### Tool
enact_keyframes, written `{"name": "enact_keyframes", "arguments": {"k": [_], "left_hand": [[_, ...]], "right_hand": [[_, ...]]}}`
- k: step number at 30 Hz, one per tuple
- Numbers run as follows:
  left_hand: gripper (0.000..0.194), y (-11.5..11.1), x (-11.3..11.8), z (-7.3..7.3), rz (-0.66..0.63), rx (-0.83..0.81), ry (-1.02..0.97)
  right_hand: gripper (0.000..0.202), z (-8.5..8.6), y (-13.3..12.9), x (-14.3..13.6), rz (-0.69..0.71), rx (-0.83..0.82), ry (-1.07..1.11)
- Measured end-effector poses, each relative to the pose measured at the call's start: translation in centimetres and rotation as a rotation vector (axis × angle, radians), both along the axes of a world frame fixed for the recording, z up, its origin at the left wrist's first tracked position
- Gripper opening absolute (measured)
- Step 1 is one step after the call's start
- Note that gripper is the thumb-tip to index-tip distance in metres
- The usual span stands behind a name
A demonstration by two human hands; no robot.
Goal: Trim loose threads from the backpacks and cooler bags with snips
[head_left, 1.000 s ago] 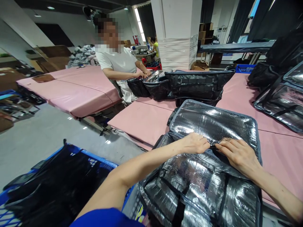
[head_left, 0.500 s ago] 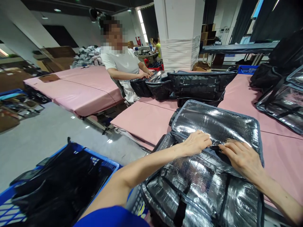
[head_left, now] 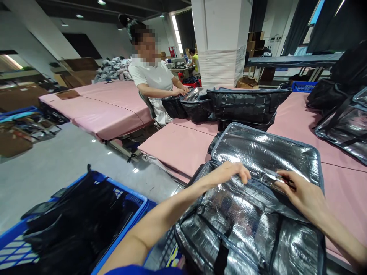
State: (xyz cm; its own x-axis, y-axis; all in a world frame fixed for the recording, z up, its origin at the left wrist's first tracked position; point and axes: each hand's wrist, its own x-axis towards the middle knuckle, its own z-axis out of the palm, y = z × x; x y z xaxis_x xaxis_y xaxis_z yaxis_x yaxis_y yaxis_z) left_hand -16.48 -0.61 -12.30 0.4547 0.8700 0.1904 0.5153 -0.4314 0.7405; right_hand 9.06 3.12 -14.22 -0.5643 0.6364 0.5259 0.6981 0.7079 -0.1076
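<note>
An open bag [head_left: 243,217] with a shiny silver lining lies before me, its rectangular lid [head_left: 266,149] folded back onto the pink table. Over the seam between lid and bag is my right hand [head_left: 301,191], its fingers closed on small metal snips [head_left: 273,175] whose blades point left. My left hand [head_left: 233,172] hovers near the left part of the same seam, fingers bent and pressed together; whatever they may hold is too small to tell.
A blue crate [head_left: 140,204] of black bags stands at lower left. Across the pink table [head_left: 177,147], a seated person [head_left: 151,78] handles black bags [head_left: 243,105]. More bags [head_left: 344,126] lie at right; a white pillar [head_left: 219,42] rises behind.
Both hands have come up off the seam and moved apart slightly. The metal snips now show in my right hand. The view has shifted a little to the left.
</note>
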Motion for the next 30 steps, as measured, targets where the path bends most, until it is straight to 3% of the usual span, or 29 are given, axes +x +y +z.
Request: {"name": "enact_keyframes", "arguments": {"k": [2, 5, 10, 14, 17, 21, 23, 26, 28, 30], "left_hand": [[0.050, -1.0, -0.9, 0.2, 0.083, -0.073, -0.024], [0.028, -1.9, -0.9, -1.4, 0.234, 0.078, 0.125], [0.019, -3.5, 0.0, -4.4, 0.254, 0.365, 0.208], [0.020, -5.7, 0.3, -4.1, 0.256, 0.384, 0.130], [0.022, -7.8, 1.1, -3.3, 0.373, 0.163, -0.158], [0.026, -8.8, 2.4, -2.4, 0.525, -0.607, -0.614], [0.032, -8.5, 2.6, -2.0, 0.528, -0.874, -0.727], [0.036, -8.0, 2.8, -2.0, 0.524, -0.997, -0.803], [0.038, -7.9, 3.1, -2.6, 0.568, -0.953, -0.839], [0.041, -7.9, 3.5, -3.6, 0.621, -0.836, -0.877]], "right_hand": [[0.031, -0.5, 0.1, -0.9, -0.043, -0.129, -0.008], [0.017, -1.3, 0.0, -2.9, -0.045, -0.154, -0.147], [0.030, -2.1, -0.5, -4.2, -0.020, -0.083, -0.271], [0.034, -1.8, -2.0, -3.8, 0.062, 0.005, -0.191], [0.038, -1.1, -4.3, -3.7, 0.121, 0.115, -0.128], [0.039, -0.4, -7.7, -3.5, 0.147, 0.245, -0.145], [0.036, -0.5, -8.9, -3.5, 0.158, 0.301, -0.177], [0.028, -1.0, -9.8, -3.6, 0.214, 0.384, -0.214], [0.024, -1.2, -9.8, -3.6, 0.218, 0.397, -0.206], [0.026, -0.9, -9.2, -3.3, 0.187, 0.281, -0.174]]}}
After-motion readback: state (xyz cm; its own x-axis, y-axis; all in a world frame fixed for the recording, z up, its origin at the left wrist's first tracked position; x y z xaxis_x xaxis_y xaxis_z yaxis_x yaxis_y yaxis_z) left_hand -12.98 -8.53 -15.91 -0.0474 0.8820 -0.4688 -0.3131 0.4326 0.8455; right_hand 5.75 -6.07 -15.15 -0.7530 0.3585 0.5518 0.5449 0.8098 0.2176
